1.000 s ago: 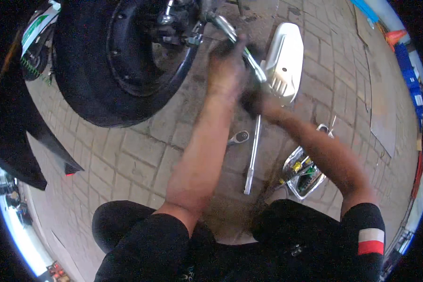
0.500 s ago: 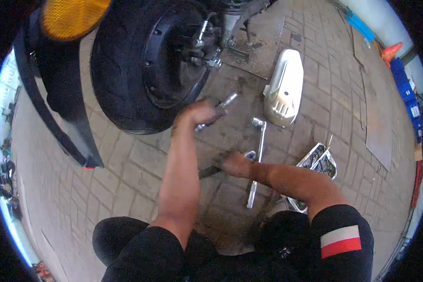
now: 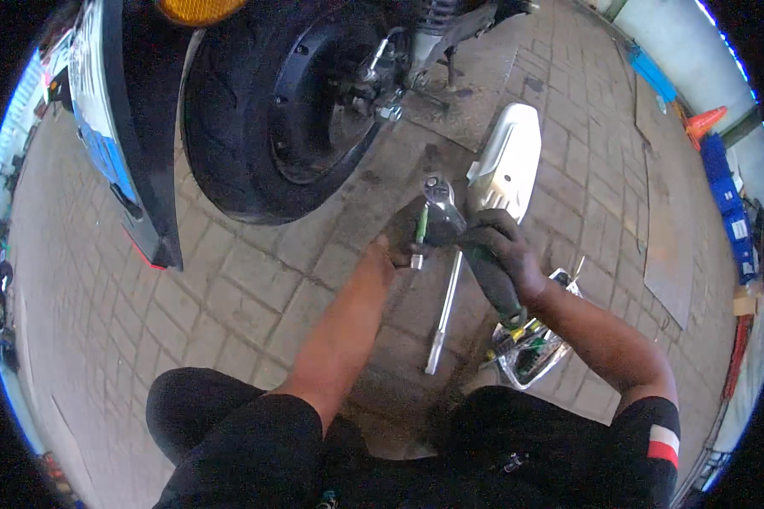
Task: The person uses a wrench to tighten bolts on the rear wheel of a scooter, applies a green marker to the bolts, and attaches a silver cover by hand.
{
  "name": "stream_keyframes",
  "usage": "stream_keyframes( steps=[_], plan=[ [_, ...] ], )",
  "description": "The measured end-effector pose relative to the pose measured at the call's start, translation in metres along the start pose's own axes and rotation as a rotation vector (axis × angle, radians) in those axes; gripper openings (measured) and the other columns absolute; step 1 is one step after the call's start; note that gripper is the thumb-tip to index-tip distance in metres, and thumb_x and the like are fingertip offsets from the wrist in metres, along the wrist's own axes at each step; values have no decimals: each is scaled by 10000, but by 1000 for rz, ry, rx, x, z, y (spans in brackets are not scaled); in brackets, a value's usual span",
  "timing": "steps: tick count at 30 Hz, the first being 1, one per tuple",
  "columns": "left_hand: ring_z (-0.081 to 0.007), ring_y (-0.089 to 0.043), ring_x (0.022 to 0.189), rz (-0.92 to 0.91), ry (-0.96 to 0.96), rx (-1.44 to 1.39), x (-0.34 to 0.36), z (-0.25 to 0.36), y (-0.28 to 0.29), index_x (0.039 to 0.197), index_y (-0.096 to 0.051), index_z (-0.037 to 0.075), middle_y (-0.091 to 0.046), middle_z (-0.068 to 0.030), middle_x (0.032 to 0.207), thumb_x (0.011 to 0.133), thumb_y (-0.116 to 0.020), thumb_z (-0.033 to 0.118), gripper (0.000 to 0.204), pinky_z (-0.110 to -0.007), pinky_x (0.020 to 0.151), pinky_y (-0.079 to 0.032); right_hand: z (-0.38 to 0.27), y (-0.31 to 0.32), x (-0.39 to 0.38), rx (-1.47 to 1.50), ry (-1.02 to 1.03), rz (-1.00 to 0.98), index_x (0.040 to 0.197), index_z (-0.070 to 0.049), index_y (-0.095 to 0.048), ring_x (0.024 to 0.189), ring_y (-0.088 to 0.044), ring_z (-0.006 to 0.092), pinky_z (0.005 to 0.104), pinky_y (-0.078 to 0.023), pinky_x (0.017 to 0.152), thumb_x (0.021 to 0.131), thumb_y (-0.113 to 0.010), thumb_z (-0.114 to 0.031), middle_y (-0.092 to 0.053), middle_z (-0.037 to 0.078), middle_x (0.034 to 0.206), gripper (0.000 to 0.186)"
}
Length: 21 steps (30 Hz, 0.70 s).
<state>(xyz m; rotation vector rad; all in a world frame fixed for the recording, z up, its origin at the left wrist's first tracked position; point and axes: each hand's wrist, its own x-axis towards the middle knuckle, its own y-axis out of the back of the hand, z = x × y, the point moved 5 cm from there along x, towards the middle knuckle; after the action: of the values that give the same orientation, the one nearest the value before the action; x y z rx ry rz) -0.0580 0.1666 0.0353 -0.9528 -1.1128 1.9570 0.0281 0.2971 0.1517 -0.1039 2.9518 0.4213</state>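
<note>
My right hand [image 3: 505,250] is wrapped round a ratchet wrench [image 3: 494,284], a dark grip with a shiny round head pointing away from me. Beside that head, my left hand [image 3: 399,242] is closed on a short socket extension [image 3: 421,225] with a green middle and a silver end. Whether the extension touches the ratchet I cannot tell. Under both hands, a long silver bar-handled wrench [image 3: 444,327] lies on the paving, its far end hidden. Just beyond my right hand lies a pale metal cover [image 3: 516,148].
A scooter's black wheel [image 3: 229,136] with an exposed axle nut [image 3: 390,112] stands ahead on the left, beside a black body panel [image 3: 148,170]. Near my right forearm sits a metal tray [image 3: 518,377] of tools. Blue bins [image 3: 726,195] and an orange cone [image 3: 705,121] line the right side.
My right hand has lifted the ratchet off the paving and brought it up and right. My left hand, with the extension, has moved right and nearer, away from the wheel.
</note>
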Motion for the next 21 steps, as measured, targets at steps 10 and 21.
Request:
stream_keyframes(
  steps=[10,21],
  plan=[
    [-81,-566,548,177,-153,203,3,18,-42,1012,-592,80,-609,-11,762,918,-580,371,305,-156,345,-337,-5,38,-11,420,-226,-99,1247,-74,-506,1058,-545,286,388,-477,866,941,-555,-193,-554,167,1163,331],
    [-85,-501,598,316,-307,691,-1,33,-69,971,-626,105,-592,11,750,853,-668,424,342,-249,469,-349,29,24,19,464,-333,-48,1180,-73,-515,618,-525,143,278,-436,532,953,-499,-439,-577,43,793,431]
  ],
)
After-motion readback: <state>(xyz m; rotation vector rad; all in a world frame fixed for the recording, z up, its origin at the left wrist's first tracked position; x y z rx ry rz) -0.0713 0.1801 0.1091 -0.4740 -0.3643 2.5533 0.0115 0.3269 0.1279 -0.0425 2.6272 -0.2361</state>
